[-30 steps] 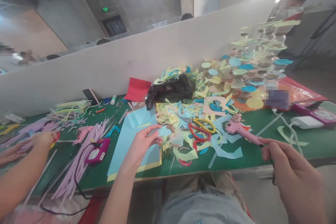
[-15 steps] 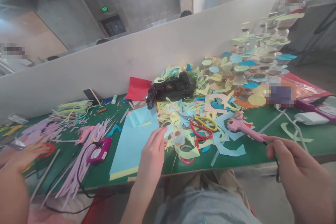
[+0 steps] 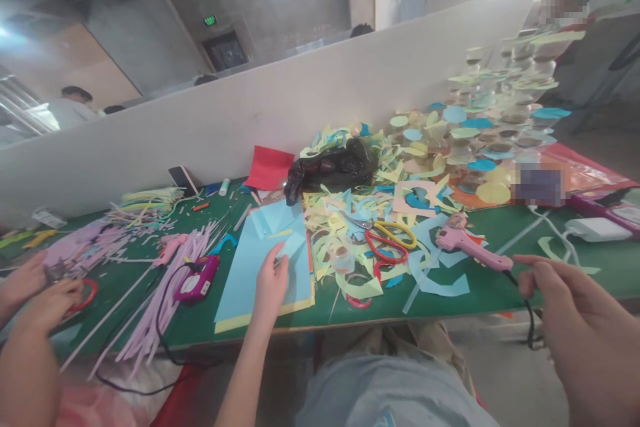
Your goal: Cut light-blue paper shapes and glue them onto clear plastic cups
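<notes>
My left hand (image 3: 271, 287) is over the sheets of light-blue paper (image 3: 240, 287), thumb and fingers closed on a small piece of light-blue paper (image 3: 291, 248). My right hand (image 3: 575, 320) is just off the handle end of a pink hot glue gun (image 3: 473, 248), its index finger stretched out and nothing in it. The glue gun lies on the green table, its black cord running down near my fingers. Between my hands are a small clear plastic cup (image 3: 343, 257) and scissors with red and yellow handles (image 3: 387, 240), lying among paper scraps.
At the left, a co-worker's hands (image 3: 60, 300) hold red-handled scissors. Lilac strips (image 3: 167, 300) and a purple box (image 3: 199, 280) with a cord lie between us. Behind are a black plastic bag (image 3: 335, 170), stacked cups with paper discs (image 3: 500, 127) and a white partition (image 3: 200, 127).
My left hand has moved left from beside the cup to the blue sheets and now holds a paper piece. My right hand has let go of the glue gun.
</notes>
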The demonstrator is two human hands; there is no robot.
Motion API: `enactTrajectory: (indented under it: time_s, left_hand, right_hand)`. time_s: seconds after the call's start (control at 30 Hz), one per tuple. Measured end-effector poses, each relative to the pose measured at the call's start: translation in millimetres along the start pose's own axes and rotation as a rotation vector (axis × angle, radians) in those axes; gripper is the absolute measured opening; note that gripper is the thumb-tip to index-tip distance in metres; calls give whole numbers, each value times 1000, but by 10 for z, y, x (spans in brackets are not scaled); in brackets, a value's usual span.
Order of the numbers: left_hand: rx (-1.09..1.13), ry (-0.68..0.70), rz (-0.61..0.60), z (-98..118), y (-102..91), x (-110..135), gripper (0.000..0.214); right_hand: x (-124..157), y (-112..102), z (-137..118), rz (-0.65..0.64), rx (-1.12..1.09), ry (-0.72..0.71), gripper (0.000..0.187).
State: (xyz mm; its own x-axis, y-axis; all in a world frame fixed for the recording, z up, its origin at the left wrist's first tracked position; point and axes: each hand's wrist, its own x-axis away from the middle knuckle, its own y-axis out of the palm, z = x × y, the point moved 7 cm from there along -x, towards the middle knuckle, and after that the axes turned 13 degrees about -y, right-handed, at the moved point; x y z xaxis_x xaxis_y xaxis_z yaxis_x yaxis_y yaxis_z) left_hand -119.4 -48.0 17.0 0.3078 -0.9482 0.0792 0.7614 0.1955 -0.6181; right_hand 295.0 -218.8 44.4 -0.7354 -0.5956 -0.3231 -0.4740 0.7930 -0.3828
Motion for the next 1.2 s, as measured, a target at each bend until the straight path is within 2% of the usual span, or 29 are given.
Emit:
enactTrajectory:
  time_s: [0.07,0.23,0.37,0.43,0.57,0.7,0.8,0.9,0.97,1.1,1.17,1.2]
  left_hand:
    - [-75,69,35,-104,37,-81,35]
    - [-180,296,143,-114,99,-89,32]
    - [-324,427,337,12,-32,-79,34]
    - [-411,472,397,76,-103,-98,35]
    - [-514,539,391,167,-181,-191,33]
    - [-572,496,368,240,-247,-434,36]
    - [-562,364,384,308,-311,-773,46]
    - [-495,193,265,308,-227,-1194,59]
    - [-434,121,213,286,-123,-1410,69]
    - [-267,179,258,289,24,-1536,56]
    - [-230,229,266,309,54,-1483,53]
    - [-193,322,295,375,33,-1410,50]
  right_hand:
    - [1,-11,11,1,9,20,21]
    - [45,-2,-72,3,42,10,19]
    - [115,68,-258,13,-3,-26,17]
    - [136,107,-355,10,-21,-59,17]
    - [101,204,-556,-44,-84,-202,18]
    - [-99,354,-832,-101,-132,-414,24]
    - [-364,617,-1097,-157,-225,-547,25]
    - [-594,1143,-1346,-367,-354,-649,25]
    - [-713,1522,-1422,-449,-382,-685,25]
    - [-815,2163,-1411,-511,-268,-835,26]
    - [-788,2311,-1402,-466,-161,-993,26]
    - [-739,2330,-1419,-419,-98,-1114,25]
